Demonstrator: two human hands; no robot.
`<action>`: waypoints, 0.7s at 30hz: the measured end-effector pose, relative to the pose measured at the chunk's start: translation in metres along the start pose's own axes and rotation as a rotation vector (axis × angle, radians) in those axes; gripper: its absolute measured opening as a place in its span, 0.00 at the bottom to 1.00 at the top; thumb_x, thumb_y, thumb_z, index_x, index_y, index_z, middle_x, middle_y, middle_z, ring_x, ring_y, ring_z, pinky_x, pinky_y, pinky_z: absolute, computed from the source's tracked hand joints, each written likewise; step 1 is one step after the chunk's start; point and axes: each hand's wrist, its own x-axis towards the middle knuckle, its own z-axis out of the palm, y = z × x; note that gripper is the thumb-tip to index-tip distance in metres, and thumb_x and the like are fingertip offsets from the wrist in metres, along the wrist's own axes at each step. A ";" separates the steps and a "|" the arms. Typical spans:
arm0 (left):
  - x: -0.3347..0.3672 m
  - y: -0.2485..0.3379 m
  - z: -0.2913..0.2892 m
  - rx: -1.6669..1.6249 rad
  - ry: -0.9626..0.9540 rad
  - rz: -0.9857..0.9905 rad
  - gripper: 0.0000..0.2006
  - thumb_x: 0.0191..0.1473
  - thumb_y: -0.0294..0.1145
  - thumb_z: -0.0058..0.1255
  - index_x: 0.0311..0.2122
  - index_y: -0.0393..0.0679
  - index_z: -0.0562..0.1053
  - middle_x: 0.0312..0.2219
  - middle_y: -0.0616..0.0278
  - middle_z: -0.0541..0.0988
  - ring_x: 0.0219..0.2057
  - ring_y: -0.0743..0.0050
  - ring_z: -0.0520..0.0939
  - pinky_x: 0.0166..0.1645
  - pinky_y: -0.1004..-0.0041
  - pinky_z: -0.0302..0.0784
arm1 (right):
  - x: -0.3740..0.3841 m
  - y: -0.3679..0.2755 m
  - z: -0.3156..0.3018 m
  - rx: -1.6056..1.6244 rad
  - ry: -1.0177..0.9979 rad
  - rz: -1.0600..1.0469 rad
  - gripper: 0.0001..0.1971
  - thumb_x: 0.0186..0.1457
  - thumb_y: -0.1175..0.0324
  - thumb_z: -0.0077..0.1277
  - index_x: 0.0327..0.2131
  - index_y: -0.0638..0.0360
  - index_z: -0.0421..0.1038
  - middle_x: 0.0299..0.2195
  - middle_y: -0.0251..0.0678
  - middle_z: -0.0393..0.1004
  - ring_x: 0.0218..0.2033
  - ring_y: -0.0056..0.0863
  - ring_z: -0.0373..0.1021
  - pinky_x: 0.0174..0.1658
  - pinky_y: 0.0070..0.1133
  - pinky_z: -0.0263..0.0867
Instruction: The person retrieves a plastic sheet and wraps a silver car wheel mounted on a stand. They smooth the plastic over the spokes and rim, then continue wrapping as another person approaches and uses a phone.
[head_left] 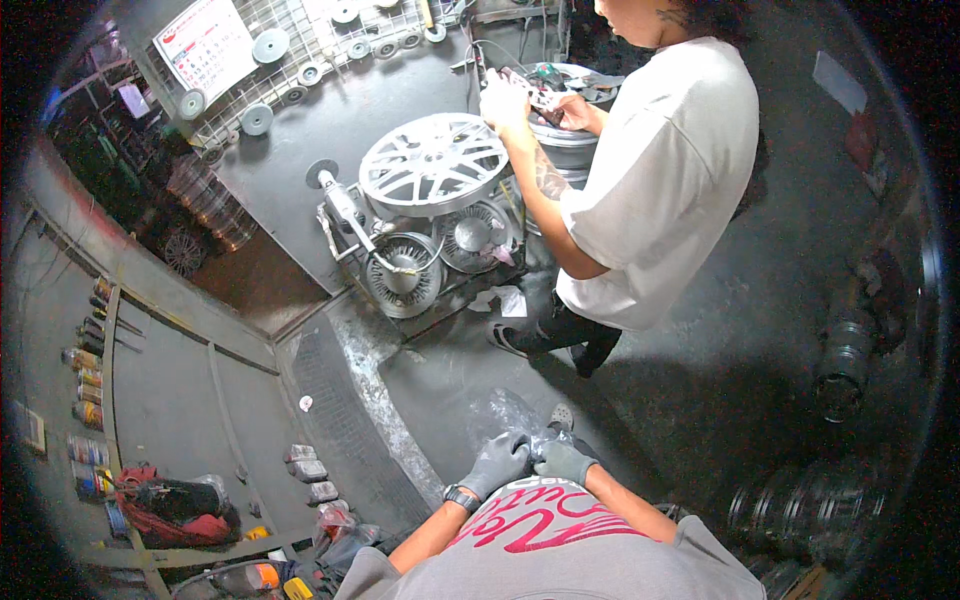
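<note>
In front of my belly, my left hand (pixel 498 464) and my right hand (pixel 563 460) are close together, both in grey work gloves. Their fingers are curled closed on the near edge of a thin see-through plastic bag (pixel 497 413). The bag spreads away from me, crumpled, over the floor and one of my shoes (pixel 562 416). I cannot make out anything inside it. Farther off, a silver alloy wheel (pixel 433 160) lies flat on a stand with two round drums below. Beside its left edge leans a grey hand grinder (pixel 342 200) with a round disc.
A co-worker in a white shirt (pixel 665 190) stands ahead to the right, handling small parts over stacked wheel rims (pixel 568 150). Discs hang on a wire rack (pixel 300 70). Cans (pixel 88 385) line the left shelf. More rims (pixel 800 510) stand at lower right; papers (pixel 510 300) lie on the floor.
</note>
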 end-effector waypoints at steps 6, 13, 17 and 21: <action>-0.003 -0.005 0.005 0.010 0.016 0.019 0.14 0.55 0.35 0.43 0.39 0.38 0.75 0.38 0.43 0.77 0.42 0.41 0.78 0.47 0.54 0.72 | -0.006 -0.012 -0.009 -0.012 -0.020 -0.019 0.16 0.48 0.63 0.47 0.34 0.68 0.75 0.36 0.58 0.76 0.39 0.54 0.73 0.45 0.41 0.67; -0.002 -0.004 0.006 0.027 0.024 0.055 0.14 0.54 0.35 0.42 0.40 0.38 0.74 0.37 0.43 0.77 0.41 0.41 0.78 0.47 0.54 0.72 | -0.007 -0.007 -0.005 -0.014 0.025 -0.025 0.17 0.47 0.63 0.49 0.33 0.70 0.75 0.35 0.59 0.75 0.38 0.55 0.73 0.45 0.41 0.67; -0.003 0.000 0.005 0.001 0.018 0.010 0.14 0.54 0.34 0.42 0.41 0.39 0.74 0.37 0.42 0.77 0.41 0.40 0.78 0.47 0.54 0.72 | -0.006 -0.006 -0.003 -0.009 0.028 -0.002 0.17 0.47 0.62 0.50 0.33 0.70 0.75 0.34 0.60 0.75 0.38 0.55 0.73 0.44 0.41 0.68; -0.004 0.004 0.001 -0.036 -0.005 -0.019 0.15 0.54 0.36 0.42 0.40 0.41 0.75 0.40 0.41 0.77 0.45 0.40 0.77 0.49 0.54 0.72 | -0.007 -0.003 -0.001 -0.002 0.022 0.001 0.17 0.47 0.62 0.50 0.33 0.70 0.75 0.34 0.60 0.75 0.38 0.55 0.73 0.44 0.41 0.68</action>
